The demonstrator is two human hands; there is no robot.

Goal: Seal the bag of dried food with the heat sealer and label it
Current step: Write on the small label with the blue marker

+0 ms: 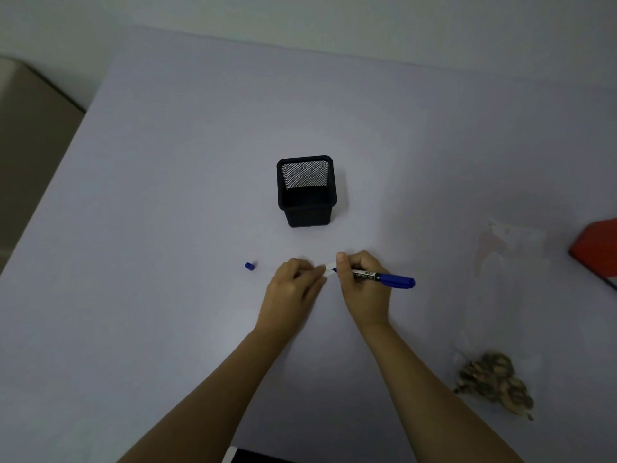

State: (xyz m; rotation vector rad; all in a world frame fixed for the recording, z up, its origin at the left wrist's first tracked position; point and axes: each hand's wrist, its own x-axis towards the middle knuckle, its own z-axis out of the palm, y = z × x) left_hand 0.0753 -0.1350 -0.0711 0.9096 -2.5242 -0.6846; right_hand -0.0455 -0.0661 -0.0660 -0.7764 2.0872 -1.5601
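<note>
My right hand (362,284) grips a blue marker (384,278) with its tip touching a small white label (330,266) on the table. My left hand (293,285) pins that label down with its fingertips. The marker's blue cap (249,266) lies on the table to the left of my left hand. A clear bag of dried food (494,382) lies at the lower right, apart from both hands. The red heat sealer (596,250) shows only partly at the right edge.
A black mesh pen holder (306,191) stands empty behind my hands. A clear sheet or empty bag (510,252) lies flat near the sealer. The pale table (167,195) ends at the left beside a beige surface (30,135).
</note>
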